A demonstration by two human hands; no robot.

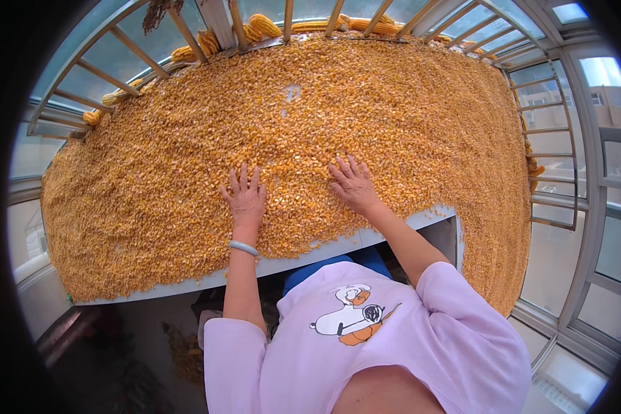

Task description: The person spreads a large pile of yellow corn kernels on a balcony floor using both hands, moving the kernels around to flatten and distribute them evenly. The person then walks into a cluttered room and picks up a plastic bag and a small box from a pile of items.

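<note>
A wide layer of loose yellow corn kernels (pixel 393 103) covers a white ledge (pixel 341 243) in front of me. My left hand (pixel 247 202) lies palm down on the kernels, its fingers spread and pointing away from me; a pale bangle (pixel 244 248) circles that wrist. To its right, my right hand (pixel 353 183) also rests palm down on the kernels with fingers apart. Neither hand grips anything. Kernels lie between the two hands, and small pale patches of the surface show through farther back.
Corn cobs (pixel 264 25) lie along the window behind metal bars (pixel 288 20). More bars (pixel 548 130) stand at the right. The ledge's front edge runs close to my body, with a dark recess (pixel 440 235) at its right. Dried plant matter (pixel 183 352) lies below left.
</note>
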